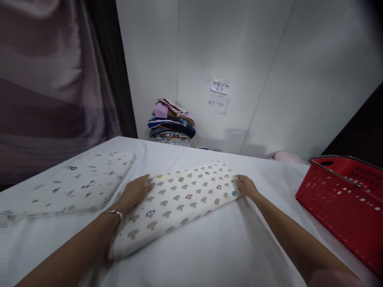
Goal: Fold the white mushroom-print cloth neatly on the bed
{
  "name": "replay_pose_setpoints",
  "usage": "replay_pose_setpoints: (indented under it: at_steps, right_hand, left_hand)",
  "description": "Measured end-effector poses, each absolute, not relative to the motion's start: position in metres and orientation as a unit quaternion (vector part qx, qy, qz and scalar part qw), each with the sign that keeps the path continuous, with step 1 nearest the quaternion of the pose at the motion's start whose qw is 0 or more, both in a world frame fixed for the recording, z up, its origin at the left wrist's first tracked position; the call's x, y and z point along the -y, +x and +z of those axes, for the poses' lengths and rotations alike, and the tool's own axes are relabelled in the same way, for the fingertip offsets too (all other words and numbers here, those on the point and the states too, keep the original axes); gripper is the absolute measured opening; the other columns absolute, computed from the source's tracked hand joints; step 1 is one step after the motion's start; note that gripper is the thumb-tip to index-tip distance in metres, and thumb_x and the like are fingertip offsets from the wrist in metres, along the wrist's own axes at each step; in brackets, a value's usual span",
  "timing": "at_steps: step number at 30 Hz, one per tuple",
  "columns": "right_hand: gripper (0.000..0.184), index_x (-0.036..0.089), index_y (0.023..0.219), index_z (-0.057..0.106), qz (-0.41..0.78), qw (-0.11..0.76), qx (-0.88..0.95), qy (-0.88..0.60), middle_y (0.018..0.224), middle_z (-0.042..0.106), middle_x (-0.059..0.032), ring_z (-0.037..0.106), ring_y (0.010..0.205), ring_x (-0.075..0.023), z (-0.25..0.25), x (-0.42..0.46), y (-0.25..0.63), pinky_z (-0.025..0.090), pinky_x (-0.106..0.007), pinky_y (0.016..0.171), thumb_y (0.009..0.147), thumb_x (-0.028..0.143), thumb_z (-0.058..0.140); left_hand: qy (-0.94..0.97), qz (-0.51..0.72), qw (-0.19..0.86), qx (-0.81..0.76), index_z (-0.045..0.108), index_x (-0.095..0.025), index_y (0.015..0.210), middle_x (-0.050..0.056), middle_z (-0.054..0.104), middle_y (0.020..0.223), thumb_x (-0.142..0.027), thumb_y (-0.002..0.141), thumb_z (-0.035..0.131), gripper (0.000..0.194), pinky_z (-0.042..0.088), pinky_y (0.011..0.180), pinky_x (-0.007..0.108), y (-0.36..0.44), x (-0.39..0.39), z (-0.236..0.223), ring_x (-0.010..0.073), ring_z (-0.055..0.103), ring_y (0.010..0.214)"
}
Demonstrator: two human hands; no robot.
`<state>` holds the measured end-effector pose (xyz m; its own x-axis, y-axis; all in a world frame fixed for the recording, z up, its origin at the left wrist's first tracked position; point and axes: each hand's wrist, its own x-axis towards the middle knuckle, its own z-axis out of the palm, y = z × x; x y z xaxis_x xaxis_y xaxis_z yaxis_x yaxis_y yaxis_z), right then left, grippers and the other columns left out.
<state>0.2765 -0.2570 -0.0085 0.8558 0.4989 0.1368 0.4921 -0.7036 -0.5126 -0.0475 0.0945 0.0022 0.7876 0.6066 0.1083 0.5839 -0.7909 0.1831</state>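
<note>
A folded white cloth printed with grey mushrooms and a few coloured ones lies slantwise in front of me on the white-covered bed or table. At its left end, my left hand, with a bracelet at the wrist, grips the edge with the fingertips on top. My right hand pinches the far right corner, the thumb hidden from view. The cloth's near left corner is slightly blurred. To the left lies a second folded white cloth with small leaf-like prints, apart from my left hand.
A red plastic basket with a metal handle stands at the right. Behind the far edge rises a stack of folded clothes. Handwritten paper notes are stuck on the pale wall. A purplish curtain hangs at the left.
</note>
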Motion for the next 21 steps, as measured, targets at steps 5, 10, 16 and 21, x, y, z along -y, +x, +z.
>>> replay_pose_setpoints:
  at_steps: [5, 10, 16, 21]
  right_hand:
    - [0.04, 0.013, 0.111, 0.061, 0.02, 0.238, 0.233, -0.943, 0.114, 0.061, -0.0144, 0.054, 0.108, -0.0268, -0.015, 0.218, 0.309, 0.04, -0.031, 0.087, 0.075, 0.03, 0.056]
    - [0.039, 0.014, 0.11, 0.062, 0.024, 0.241, 0.233, -0.942, 0.114, 0.061, -0.0145, 0.053, 0.11, -0.0261, -0.019, 0.187, 0.324, 0.04, -0.028, 0.087, 0.073, 0.028, 0.059]
    - [0.043, 0.011, 0.112, 0.059, 0.032, 0.287, 0.225, -0.931, 0.115, 0.059, -0.0145, 0.055, 0.106, -0.0256, -0.014, 0.172, 0.333, 0.043, -0.033, 0.086, 0.07, 0.017, 0.061]
    - [0.038, 0.01, 0.102, 0.062, 0.077, 0.35, 0.23, -0.905, 0.091, 0.066, -0.0103, 0.062, 0.077, -0.0191, -0.001, 0.179, 0.331, 0.048, -0.03, 0.067, 0.064, 0.012, 0.058]
  left_hand:
    - [0.939, 0.12, 0.064, -0.316, 0.051, -0.009, 0.122, 0.015, 0.056, 0.121, -0.039, 0.084, 0.031, 0.052, 0.039, 0.092, 0.039, -0.045, -0.097, 0.002, 0.0283, 0.052, 0.109]
    - [0.944, 0.162, 0.021, -0.287, 0.056, -0.014, 0.113, 0.014, 0.059, 0.111, -0.03, 0.083, 0.034, 0.041, 0.039, 0.09, 0.04, -0.044, -0.093, 0.0, 0.0279, 0.051, 0.103]
    - [0.947, 0.164, -0.005, -0.276, 0.059, -0.015, 0.107, 0.012, 0.059, 0.099, -0.022, 0.081, 0.035, 0.036, 0.04, 0.082, 0.039, -0.045, -0.087, 0.005, 0.027, 0.053, 0.093]
    - [0.953, 0.15, 0.005, -0.262, 0.062, -0.017, 0.094, 0.009, 0.059, 0.091, -0.02, 0.08, 0.035, 0.03, 0.041, 0.078, 0.037, -0.047, -0.085, 0.008, 0.0245, 0.055, 0.086]
